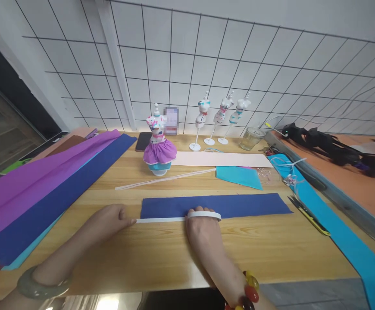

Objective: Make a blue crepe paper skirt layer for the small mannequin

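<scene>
The left hand [111, 220] pinches one end of a white strip [161, 220] between thumb and fingers, just past the near left corner of the blue cloth [248, 204]. The right hand [203, 232] is closed around the strip farther along, resting on the cloth, with the rest of the strip looping over its knuckles. The cloth lies flat on the table [161, 267]. By my reading, the strip is lined up along only the left part of the near edge; the edge right of the right hand has none along it. Whether any of it is fixed down, I can't fairly tell from this angle. Behind, one form [157, 122] wears a purple skirt [160, 151]; scissors [313, 219] lie to the right.
</scene>
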